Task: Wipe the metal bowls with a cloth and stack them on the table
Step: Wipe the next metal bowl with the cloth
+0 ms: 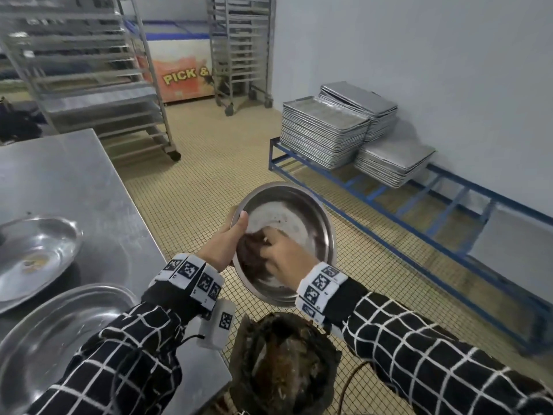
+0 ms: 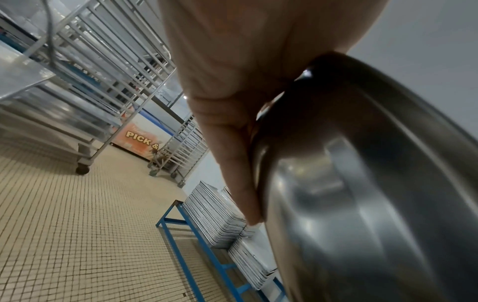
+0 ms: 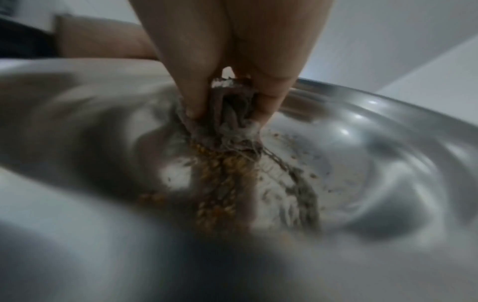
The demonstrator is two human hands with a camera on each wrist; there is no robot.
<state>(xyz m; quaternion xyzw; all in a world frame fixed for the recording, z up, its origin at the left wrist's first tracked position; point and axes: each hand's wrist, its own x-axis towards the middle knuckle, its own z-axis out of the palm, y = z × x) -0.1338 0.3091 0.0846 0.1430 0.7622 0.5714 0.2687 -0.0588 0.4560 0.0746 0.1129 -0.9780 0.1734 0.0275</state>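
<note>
I hold a round metal bowl (image 1: 299, 217) tilted toward me above the tiled floor. My left hand (image 1: 223, 244) grips its left rim, thumb over the edge and fingers behind the outer wall (image 2: 362, 183). Inside the bowl my right hand (image 1: 284, 253) pinches a bunched grey-brown cloth (image 3: 232, 120) and presses it on the bottom. Yellow-brown crumbs (image 3: 225, 173) streak the bowl's inside (image 3: 362, 163) under the cloth. Two more metal bowls sit on the steel table (image 1: 74, 181) at my left: one dirty (image 1: 33, 256), one nearer (image 1: 59, 333).
A bin lined with a dark bag (image 1: 284, 363) holding scraps stands below the bowl. Stacked metal trays (image 1: 329, 133) rest on a blue frame rack (image 1: 419, 205) by the right wall. Wheeled tray racks (image 1: 89, 70) and a chest freezer (image 1: 176, 67) stand behind.
</note>
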